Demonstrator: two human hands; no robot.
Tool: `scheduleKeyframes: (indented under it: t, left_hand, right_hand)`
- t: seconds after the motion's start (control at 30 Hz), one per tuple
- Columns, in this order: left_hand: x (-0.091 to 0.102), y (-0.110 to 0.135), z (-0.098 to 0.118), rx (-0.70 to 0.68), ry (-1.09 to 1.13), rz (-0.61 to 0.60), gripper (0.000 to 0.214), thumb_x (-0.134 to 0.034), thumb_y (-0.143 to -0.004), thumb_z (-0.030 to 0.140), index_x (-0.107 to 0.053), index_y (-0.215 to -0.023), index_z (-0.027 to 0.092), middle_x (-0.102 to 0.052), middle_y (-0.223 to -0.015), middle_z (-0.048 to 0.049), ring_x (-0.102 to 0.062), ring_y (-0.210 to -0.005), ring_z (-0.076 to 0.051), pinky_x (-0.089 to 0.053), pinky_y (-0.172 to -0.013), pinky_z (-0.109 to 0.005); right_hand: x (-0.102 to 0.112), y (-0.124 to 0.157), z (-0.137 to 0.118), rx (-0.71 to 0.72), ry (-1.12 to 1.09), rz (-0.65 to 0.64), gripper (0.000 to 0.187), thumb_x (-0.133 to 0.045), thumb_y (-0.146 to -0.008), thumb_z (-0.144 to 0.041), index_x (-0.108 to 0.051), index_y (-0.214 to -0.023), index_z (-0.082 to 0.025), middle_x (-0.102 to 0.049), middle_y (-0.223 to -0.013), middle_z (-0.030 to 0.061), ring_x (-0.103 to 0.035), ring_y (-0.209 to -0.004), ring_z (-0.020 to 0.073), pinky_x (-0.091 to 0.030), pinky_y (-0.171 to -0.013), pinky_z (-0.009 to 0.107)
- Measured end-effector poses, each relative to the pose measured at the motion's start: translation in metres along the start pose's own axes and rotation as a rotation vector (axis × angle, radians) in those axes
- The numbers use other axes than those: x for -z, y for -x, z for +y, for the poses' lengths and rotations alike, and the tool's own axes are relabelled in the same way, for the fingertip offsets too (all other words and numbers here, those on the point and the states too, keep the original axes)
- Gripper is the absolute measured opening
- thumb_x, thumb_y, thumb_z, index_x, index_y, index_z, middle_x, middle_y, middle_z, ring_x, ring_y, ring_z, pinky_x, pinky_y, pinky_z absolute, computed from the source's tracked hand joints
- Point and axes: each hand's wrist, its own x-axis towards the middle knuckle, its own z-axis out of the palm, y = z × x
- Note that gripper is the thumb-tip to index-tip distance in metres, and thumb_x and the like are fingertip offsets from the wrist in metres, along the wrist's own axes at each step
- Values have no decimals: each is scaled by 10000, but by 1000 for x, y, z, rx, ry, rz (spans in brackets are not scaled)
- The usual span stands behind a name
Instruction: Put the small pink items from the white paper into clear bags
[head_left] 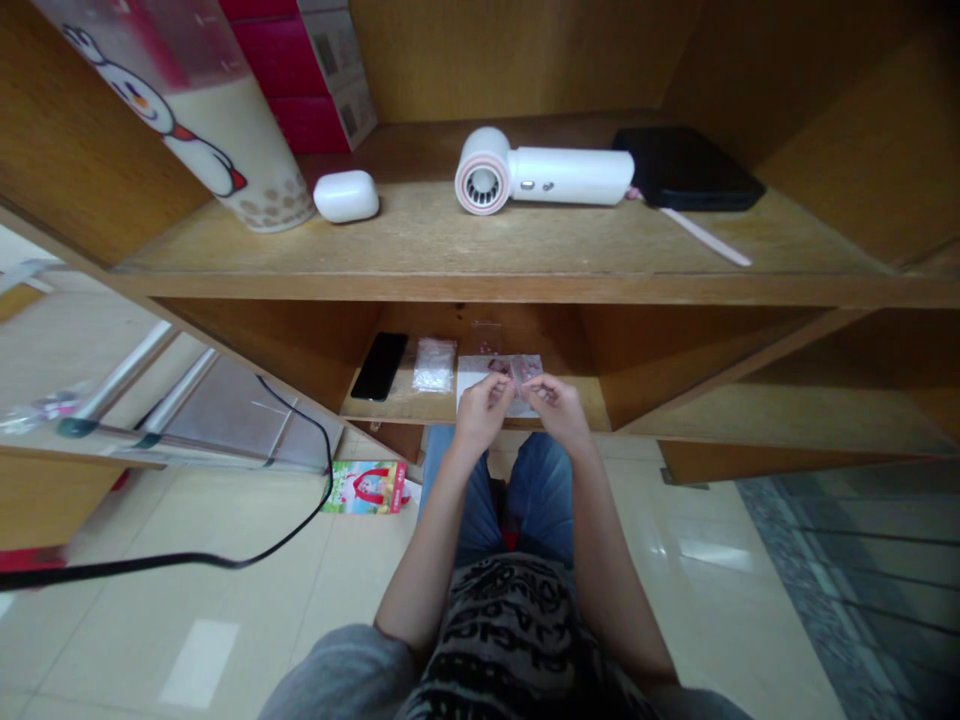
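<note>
1. Pinching a small clear pinkish packet (523, 378) between their fingertips, the left hand (484, 412) and right hand (556, 410) are both closed, meeting just above the front edge of the lower shelf (397, 405).
2. The packet sits between the 2 hands, directly over a white sheet with pink printing (472, 378), which lies on the shelf and touches the hands' undersides or lies just beneath them.
3. Left of the sheet on that shelf are a crinkled clear plastic bag (434, 365) and, farther left, a black smartphone (379, 365). Another small clear bag (486, 335) stands behind the sheet.
4. On the upper shelf (420, 240) are a white hair dryer (540, 172), a white earbud case (346, 196), a black tablet case (686, 168) and a tilted bubble-tea cup (240, 150) with a bird print. Magenta boxes (300, 70) stand behind the cup.
5. Below the hands are the person's jeans (540, 500). A red-and-green paper bag (365, 487) lies on the tiled floor (187, 620), with a black cable (300, 520) curving above it.
</note>
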Motion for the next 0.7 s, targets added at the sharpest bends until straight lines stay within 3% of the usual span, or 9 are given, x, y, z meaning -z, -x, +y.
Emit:
scheduleKeyframes:
  t: [0.23,0.43,0.57,0.7]
  left_hand:
    - [0,5,4,-29,-251,51,89,-494,-789,185,-568,-747,211,-607,-692,2,-557,-651,-134,-398,-622,-229]
    - [1,8,5,-19,-296,28,98,-514,-746,161,-544,-668,214,-572,-625,18,-536,-617,-134,-372,-597,-229]
    - [0,8,4,-23,-279,47,105,-499,-757,163,-542,-674,211,-569,-631,16,-533,-615,-130,-371,-599,-227]
    - [2,7,-2,-22,-239,0,107,-483,-781,173,-554,-708,206,-585,-662,9,-545,-639,-132,-390,-626,-230]
  right_hand:
    - [-11,7,-12,-44,410,244,177,-497,-741,-330,-627,-715,-213,-556,-538,-19,-499,-510,142,-372,-546,245]
    - [-4,6,-11,-79,492,480,173,-492,-732,-312,-626,-725,-201,-604,-600,11,-516,-527,157,-359,-533,253]
    - [-1,5,-6,-53,439,447,173,-505,-740,-286,-624,-827,-195,-631,-714,12,-511,-523,131,-382,-562,254]
    - [1,6,-8,82,410,278,169,-492,-750,-243,-634,-833,-201,-614,-871,35,-528,-603,127,-413,-610,254]
